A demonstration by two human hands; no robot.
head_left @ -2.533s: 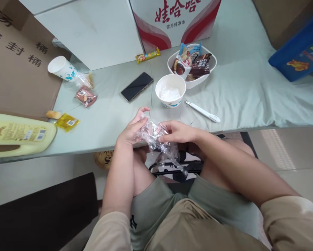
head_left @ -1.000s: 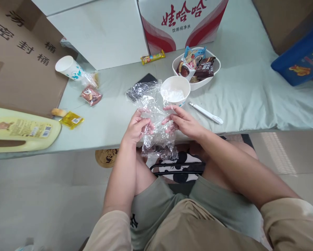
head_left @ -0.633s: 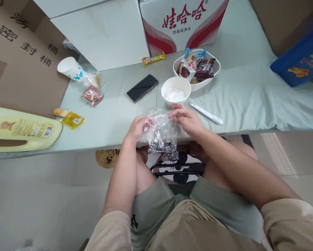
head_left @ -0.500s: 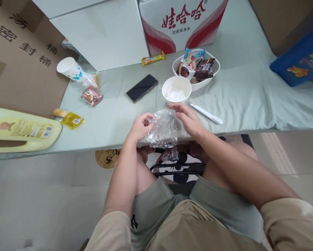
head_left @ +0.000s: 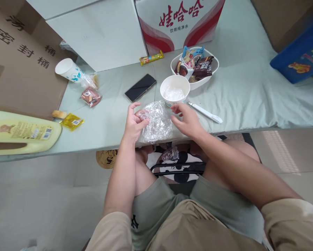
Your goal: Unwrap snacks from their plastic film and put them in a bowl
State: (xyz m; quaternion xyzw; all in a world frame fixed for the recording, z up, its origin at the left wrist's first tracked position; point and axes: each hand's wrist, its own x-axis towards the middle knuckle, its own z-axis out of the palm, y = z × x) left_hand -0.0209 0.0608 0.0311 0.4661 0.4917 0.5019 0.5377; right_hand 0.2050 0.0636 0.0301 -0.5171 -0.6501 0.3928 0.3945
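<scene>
A crinkled sheet of clear plastic wrap point(head_left: 158, 122) is held up near the table's front edge. My left hand point(head_left: 134, 122) grips its left side, with the thumb over the film and some fingers behind it. To the right of the wrap is my right hand point(head_left: 185, 119), its fingers curved and apart with nothing visible between them. Just beyond that hand stands a white paper bowl point(head_left: 175, 83) with crumpled clear film inside. A white utility knife point(head_left: 205, 112) lies to the right of my right hand.
Behind the bowl, a white basket point(head_left: 216, 68) holds wrapped snacks. A phone point(head_left: 140, 88) lies at the left, with a paper cup point(head_left: 69, 69), snack packets and a yellow jug point(head_left: 22, 132) farther left. Cartons point(head_left: 182, 26) line the back; a blue container point(head_left: 300, 52) stands right.
My left hand has shifted left and opened its grip, thumb now over the film. The wrap is spread out and raised slightly. My right hand's fingers have drawn back from the wrap.
</scene>
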